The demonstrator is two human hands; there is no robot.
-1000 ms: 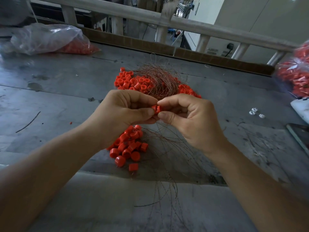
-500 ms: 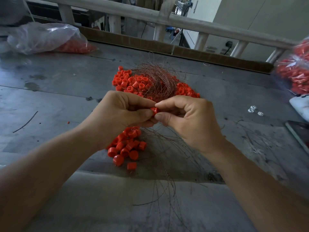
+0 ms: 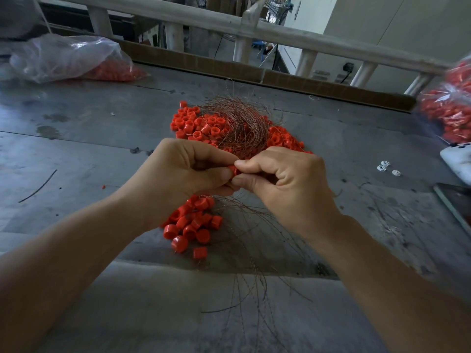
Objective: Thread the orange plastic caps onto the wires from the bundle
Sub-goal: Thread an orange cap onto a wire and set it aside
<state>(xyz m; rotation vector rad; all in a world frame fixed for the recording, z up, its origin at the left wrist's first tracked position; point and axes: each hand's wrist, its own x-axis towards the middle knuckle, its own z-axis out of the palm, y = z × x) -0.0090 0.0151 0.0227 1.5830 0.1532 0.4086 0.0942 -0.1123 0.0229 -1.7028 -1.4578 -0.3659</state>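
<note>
Cap in hand: one orange cap (image 3: 232, 171), pinched between the fingertips of both my hands, above the middle of the table (image 3: 102, 123); fingers hide most of it.
Left hand: my left hand (image 3: 188, 171) is curled, thumb and forefinger gripping the cap from the left.
Right hand: my right hand (image 3: 283, 184) pinches the cap's right side. It is probably feeding a wire end in, but the wire between the fingers is too thin to see.
Wire bundle: the coppery tangle (image 3: 242, 123) lies just beyond my hands, on top of the loose caps (image 3: 193, 123).
Near heap: more caps (image 3: 193, 225) lie under my left wrist; thin trailing wires (image 3: 249, 250) fan out beside them over the near edge.
Edges: one clear bag of caps (image 3: 71, 57) at the far left corner, another bag (image 3: 448, 108) at the right edge.
Risk: the wire tip may miss the cap's hole and kink if I push blind. Drawing a strand from the tangle could drag its neighbours along and scatter the heap.
</note>
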